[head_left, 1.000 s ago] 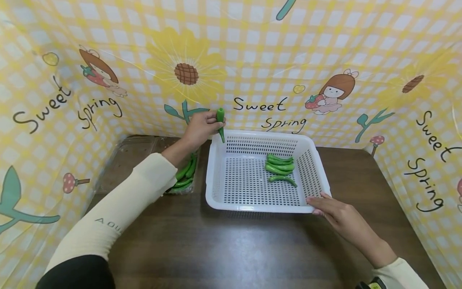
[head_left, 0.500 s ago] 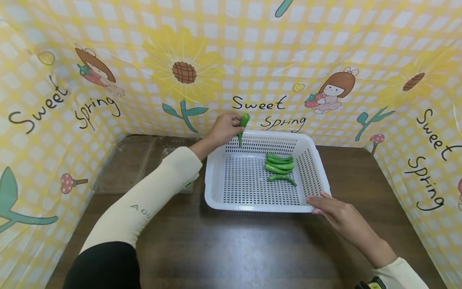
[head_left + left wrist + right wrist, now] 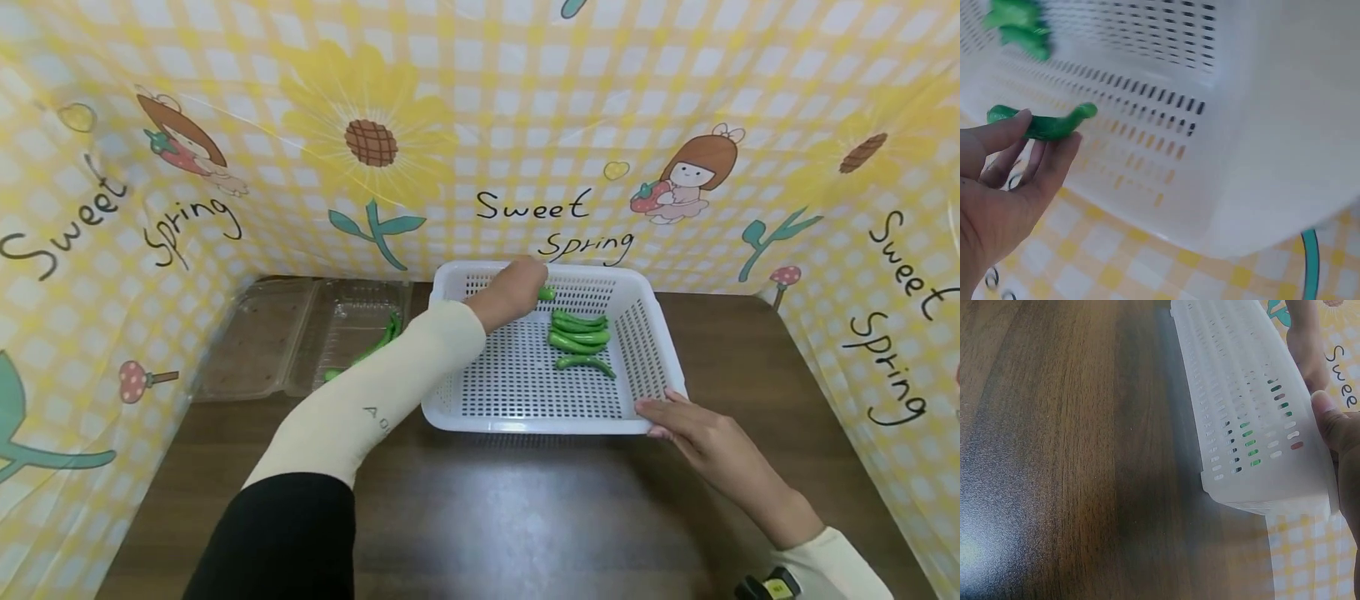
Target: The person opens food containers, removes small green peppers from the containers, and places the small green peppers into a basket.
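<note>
My left hand (image 3: 517,292) is over the back part of a white perforated plastic basket (image 3: 525,427). Between thumb and fingers it pinches a green chili pepper (image 3: 1054,127), seen nearly whole in the left wrist view; in the head view only its end shows past the hand. Several green chili peppers (image 3: 579,337) lie side by side on the basket floor, right of the left hand. At the basket's front right corner, my right hand (image 3: 708,433) grips the rim, its thumb (image 3: 1329,412) against the edge.
A clear plastic clamshell box (image 3: 360,310) lies opened left of the basket, with green chili peppers (image 3: 386,337) partly hidden by the left sleeve. A checked cloth (image 3: 487,133) walls the back and sides of the brown wooden table (image 3: 510,517).
My left hand has carried the chili pepper rightward from the basket's back left corner and lowered it inside. The right hand has stayed on the rim. The head view has shifted slightly.
</note>
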A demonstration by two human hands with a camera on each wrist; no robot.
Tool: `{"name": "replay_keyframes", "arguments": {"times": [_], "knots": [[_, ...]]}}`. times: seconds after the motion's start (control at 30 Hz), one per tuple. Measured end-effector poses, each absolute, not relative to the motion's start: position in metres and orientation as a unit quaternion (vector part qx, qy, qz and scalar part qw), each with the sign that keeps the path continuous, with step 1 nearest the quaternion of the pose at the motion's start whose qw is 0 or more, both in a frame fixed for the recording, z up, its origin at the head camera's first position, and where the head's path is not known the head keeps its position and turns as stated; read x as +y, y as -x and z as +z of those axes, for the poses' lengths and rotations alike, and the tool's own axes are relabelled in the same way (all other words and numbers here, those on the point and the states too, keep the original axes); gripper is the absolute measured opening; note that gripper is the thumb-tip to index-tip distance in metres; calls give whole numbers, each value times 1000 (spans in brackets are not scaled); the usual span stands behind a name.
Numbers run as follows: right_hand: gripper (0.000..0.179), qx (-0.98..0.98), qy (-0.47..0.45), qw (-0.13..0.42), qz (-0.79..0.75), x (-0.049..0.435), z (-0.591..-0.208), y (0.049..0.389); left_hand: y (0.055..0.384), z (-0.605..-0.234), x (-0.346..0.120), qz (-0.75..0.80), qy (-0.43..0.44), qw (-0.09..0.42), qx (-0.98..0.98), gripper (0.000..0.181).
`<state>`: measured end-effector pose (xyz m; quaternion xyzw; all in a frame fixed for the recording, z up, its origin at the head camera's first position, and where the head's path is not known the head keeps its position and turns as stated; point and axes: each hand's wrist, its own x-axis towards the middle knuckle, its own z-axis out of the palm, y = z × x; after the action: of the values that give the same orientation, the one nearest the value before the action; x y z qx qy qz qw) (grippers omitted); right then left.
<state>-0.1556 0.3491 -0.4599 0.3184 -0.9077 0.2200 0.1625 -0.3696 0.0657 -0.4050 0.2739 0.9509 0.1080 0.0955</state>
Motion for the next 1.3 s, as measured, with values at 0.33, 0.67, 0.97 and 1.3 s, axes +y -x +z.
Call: {"name": "replay_keyframes", "arguments": {"times": [0.33,0.67,0.97,1.3], "knots": [[47,-912,-313,165,209,346,-457,158,371,-427,78,19,-309,82,947,20],[46,-908,-316,169,215,341,-453,160,363,-455,80,-32,-305,65,950,22],[46,-912,-313,159,212,347,-457,158,355,-436,87,-55,-276,45,959,24],[47,-913,-311,163,208,347,-458,154,340,-361,23,143,-244,34,959,30]]}}
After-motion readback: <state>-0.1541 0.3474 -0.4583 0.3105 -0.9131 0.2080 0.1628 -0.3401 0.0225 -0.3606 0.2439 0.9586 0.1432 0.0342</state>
